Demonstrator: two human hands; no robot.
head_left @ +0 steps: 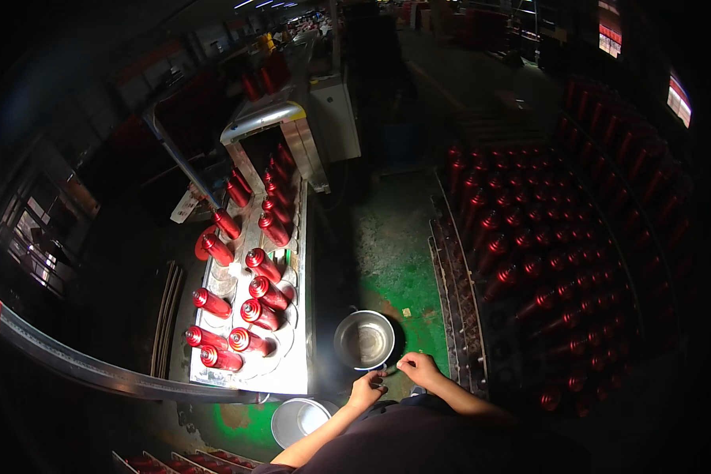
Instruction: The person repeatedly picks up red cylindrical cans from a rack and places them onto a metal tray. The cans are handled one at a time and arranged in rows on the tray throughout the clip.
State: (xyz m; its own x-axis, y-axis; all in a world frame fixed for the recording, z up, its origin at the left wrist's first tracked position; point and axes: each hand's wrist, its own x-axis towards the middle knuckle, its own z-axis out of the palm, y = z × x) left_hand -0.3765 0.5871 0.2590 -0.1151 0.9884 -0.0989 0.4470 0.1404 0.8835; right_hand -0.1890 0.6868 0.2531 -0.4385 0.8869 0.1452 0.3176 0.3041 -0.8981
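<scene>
My left hand (366, 389) and my right hand (420, 368) meet just below a round metal bowl (364, 340) that stands on the green floor. Together they pinch a small dark thin object (390, 370) between their fingertips; its kind cannot be told. The bowl looks empty inside. To the left, several red cylinders (259, 292) with shiny tops stand on a metal conveyor table (296, 371) that runs away toward a metal tunnel hood (272, 122).
A white bucket (300, 419) sits on the floor by my left forearm. At the right, a large dark rack (561, 261) holds many red cylinders in rows. A curved metal rail (71, 359) crosses the lower left. Green floor (395, 253) lies between table and rack.
</scene>
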